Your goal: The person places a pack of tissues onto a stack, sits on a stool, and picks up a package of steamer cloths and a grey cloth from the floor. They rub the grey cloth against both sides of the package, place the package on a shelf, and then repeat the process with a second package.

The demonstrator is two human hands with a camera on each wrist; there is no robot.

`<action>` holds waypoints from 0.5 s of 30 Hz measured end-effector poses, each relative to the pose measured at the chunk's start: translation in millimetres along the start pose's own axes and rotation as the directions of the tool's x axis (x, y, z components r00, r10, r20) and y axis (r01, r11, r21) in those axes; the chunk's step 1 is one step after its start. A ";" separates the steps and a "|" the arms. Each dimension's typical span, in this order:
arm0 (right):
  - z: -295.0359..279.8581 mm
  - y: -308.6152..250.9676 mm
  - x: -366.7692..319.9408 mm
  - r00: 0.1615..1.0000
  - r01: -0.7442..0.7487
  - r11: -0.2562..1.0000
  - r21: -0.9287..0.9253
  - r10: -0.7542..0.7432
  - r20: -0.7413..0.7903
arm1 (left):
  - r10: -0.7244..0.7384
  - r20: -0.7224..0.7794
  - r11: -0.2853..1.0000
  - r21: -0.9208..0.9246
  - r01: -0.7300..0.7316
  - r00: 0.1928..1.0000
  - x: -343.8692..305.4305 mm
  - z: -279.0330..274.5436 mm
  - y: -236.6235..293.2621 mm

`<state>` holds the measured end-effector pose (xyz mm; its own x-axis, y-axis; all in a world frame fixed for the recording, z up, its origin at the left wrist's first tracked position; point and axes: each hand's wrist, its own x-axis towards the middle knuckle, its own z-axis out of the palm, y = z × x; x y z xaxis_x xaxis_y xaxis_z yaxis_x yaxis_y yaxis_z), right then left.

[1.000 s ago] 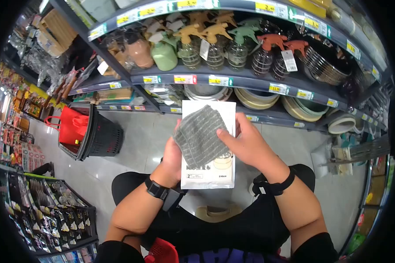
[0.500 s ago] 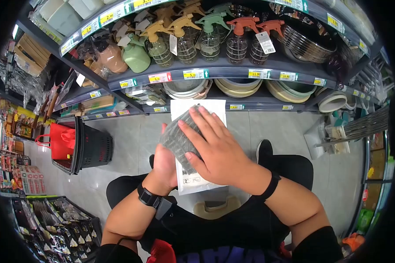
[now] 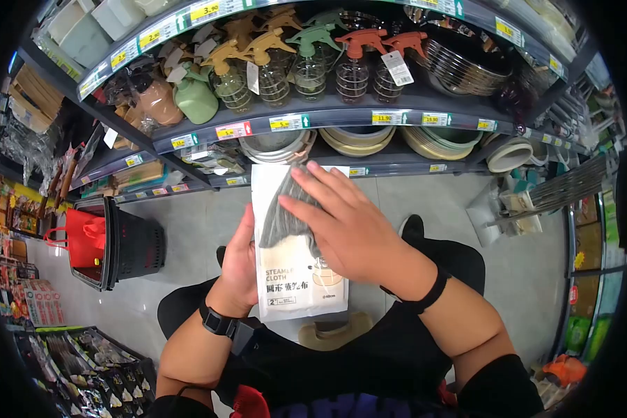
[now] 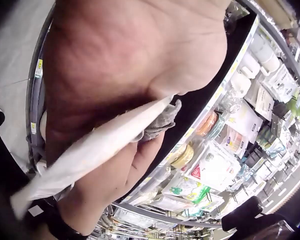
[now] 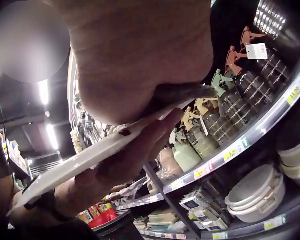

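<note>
A flat white packet point(image 3: 272, 268) printed "STEAMER CLOTH" is held out over the lap. My left hand point(image 3: 238, 268) supports it from below, the thumb upright along its left edge. The right wrist view shows the left fingers point(image 5: 135, 155) lying straight along the packet's underside. On its upper part lies a grey ribbed cloth point(image 3: 285, 216), creased and partly folded. My right hand point(image 3: 352, 226) presses down on this cloth with straight fingers, covering its right side. In the left wrist view, a bit of the cloth point(image 4: 162, 120) pokes out past the packet's edge.
Shelves ahead carry spray bottles point(image 3: 306, 73), with basins point(image 3: 359, 143) stacked lower down. On the floor at left stands a black shopping basket point(image 3: 143, 240) with a red bag point(image 3: 73, 237) in it. Wire racks point(image 3: 561, 191) project at the right.
My right hand has gone from the packet's right edge to lying over the cloth. The cloth has creased and shifted up, baring the lettering. My left hand stays under the packet.
</note>
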<state>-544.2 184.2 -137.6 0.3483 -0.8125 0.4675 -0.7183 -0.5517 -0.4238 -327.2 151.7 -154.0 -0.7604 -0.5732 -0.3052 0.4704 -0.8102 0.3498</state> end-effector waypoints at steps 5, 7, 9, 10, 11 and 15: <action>1.4 -14.3 -1.1 1.000 -0.021 0.998 0.061 0.020 0.011 | -0.009 0.042 0.999 -0.042 0.010 0.999 2.2 2.9 -8.6; 6.6 -25.3 -2.4 0.999 0.024 0.992 0.127 -0.029 0.033 | 0.073 -0.010 0.995 -0.063 -0.073 0.997 3.1 2.8 -13.8; 13.8 -33.8 -6.2 0.992 0.091 0.979 0.184 -0.106 0.074 | 0.113 -0.017 0.988 -0.100 -0.114 0.993 2.5 -0.6 -13.9; 12.8 -38.1 -8.3 0.989 0.118 0.978 0.173 -0.132 0.068 | 0.113 0.005 0.986 -0.127 -0.112 0.994 2.7 -3.7 -9.5; 11.2 -39.8 -11.2 0.984 0.140 0.974 0.177 -0.156 0.081 | 0.111 0.028 0.982 -0.155 -0.106 0.993 2.9 -6.0 -5.8; 5.4 -35.4 -21.8 0.964 0.225 0.963 0.149 -0.242 0.108 | 0.151 -0.001 0.987 0.052 -0.151 0.988 16.2 0.5 8.4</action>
<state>-523.1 220.5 -137.0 0.5748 -0.6705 0.4692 -0.5238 -0.7419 -0.4186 -335.7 135.6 -155.6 -0.6800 -0.6894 -0.2499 0.5558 -0.7068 0.4376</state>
